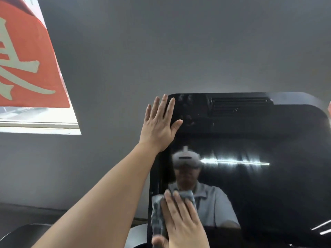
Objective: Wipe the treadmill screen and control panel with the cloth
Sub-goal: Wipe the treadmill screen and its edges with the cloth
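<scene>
The treadmill screen (259, 185) is a large glossy black panel filling the lower right of the head view, with a vent slot near its top edge. My left hand (159, 124) lies flat with spread fingers on the screen's upper left corner, holding nothing. My right hand (180, 222) presses a grey cloth (157, 215) flat against the lower left part of the glass. The cloth shows to the left of and above my fingers. Smudges sit on the glass near the upper left corner. The control panel is out of view.
A grey wall (179, 51) stands behind the screen. At upper left a window (39, 120) shows a red banner (26, 59) with pale characters. A dark rounded part of the machine (23, 233) sits at the lower left.
</scene>
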The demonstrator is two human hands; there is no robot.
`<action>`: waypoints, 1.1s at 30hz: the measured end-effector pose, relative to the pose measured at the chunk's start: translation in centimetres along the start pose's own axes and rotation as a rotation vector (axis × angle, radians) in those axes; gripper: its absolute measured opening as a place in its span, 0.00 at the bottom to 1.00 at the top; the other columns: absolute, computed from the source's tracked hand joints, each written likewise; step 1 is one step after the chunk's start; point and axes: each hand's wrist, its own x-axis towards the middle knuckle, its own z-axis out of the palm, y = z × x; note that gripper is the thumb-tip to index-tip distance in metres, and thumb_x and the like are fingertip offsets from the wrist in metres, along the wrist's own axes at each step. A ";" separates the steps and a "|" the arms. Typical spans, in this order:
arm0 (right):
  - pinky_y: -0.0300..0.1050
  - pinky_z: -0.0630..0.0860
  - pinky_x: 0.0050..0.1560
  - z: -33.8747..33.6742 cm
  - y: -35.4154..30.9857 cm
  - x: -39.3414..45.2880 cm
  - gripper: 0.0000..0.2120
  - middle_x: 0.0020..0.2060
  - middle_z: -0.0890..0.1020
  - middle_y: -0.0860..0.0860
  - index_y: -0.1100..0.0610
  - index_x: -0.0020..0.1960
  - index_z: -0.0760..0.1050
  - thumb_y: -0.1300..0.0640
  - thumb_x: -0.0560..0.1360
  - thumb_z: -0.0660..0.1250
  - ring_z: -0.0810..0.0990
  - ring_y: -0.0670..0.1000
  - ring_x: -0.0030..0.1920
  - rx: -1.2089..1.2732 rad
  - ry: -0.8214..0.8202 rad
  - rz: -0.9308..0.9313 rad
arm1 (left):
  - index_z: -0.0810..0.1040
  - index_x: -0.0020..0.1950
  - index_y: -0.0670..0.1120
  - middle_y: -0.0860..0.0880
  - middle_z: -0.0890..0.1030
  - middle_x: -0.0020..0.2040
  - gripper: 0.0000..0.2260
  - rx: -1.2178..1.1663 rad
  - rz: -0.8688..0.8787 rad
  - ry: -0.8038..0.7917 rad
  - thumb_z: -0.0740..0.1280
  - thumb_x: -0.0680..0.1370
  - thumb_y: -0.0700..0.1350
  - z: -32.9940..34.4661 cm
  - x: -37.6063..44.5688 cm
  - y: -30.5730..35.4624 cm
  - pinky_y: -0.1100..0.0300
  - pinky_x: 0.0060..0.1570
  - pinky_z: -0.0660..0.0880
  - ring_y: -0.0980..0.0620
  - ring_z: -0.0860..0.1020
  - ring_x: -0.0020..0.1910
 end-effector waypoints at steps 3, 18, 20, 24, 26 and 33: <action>0.55 0.49 0.78 -2.7 2.7 4.6 0.41 0.79 0.61 0.56 0.60 0.79 0.61 0.30 0.80 0.46 0.55 0.57 0.80 -0.022 0.045 0.066 | 0.39 0.83 0.53 0.51 0.37 0.83 0.34 -0.088 -0.001 -0.054 0.40 0.81 0.67 -0.4 0.3 -0.2 0.51 0.79 0.35 0.50 0.33 0.80; 0.50 0.29 0.76 -8.8 8.0 16.6 0.33 0.80 0.36 0.52 0.57 0.80 0.35 0.41 0.80 0.34 0.27 0.50 0.77 -0.046 0.032 -0.027 | 0.43 0.83 0.51 0.52 0.42 0.83 0.44 -0.116 -0.031 -0.012 0.37 0.75 0.77 -2.9 -5.5 -1.4 0.52 0.80 0.39 0.55 0.35 0.80; 0.50 0.26 0.74 -8.9 8.8 16.8 0.34 0.78 0.31 0.52 0.57 0.80 0.32 0.38 0.82 0.37 0.24 0.50 0.75 -0.116 -0.002 -0.053 | 0.43 0.83 0.51 0.51 0.44 0.83 0.43 -0.144 -0.049 0.003 0.39 0.75 0.77 -2.6 -6.7 -1.1 0.52 0.80 0.40 0.55 0.36 0.81; 0.53 0.26 0.75 -9.1 11.2 15.9 0.40 0.77 0.28 0.53 0.57 0.78 0.29 0.30 0.77 0.28 0.23 0.51 0.75 -0.139 0.020 0.097 | 0.38 0.81 0.51 0.53 0.38 0.82 0.42 -0.164 -0.077 -0.011 0.38 0.76 0.77 -1.3 -8.5 0.6 0.51 0.80 0.40 0.56 0.34 0.80; 0.56 0.36 0.78 -8.4 11.6 15.0 0.43 0.80 0.39 0.57 0.60 0.80 0.40 0.29 0.79 0.32 0.34 0.54 0.80 -0.153 0.099 0.198 | 0.40 0.82 0.49 0.52 0.39 0.83 0.43 -0.151 -0.039 -0.012 0.42 0.77 0.76 -0.8 -9.0 1.3 0.50 0.79 0.43 0.53 0.36 0.81; 0.53 0.29 0.76 -9.1 9.7 19.3 0.37 0.77 0.28 0.55 0.61 0.80 0.34 0.37 0.82 0.38 0.25 0.53 0.76 -0.149 0.052 -0.073 | 0.51 0.83 0.42 0.44 0.52 0.83 0.46 -0.055 0.119 0.092 0.56 0.78 0.73 -0.1 -10.4 0.5 0.47 0.77 0.51 0.44 0.50 0.82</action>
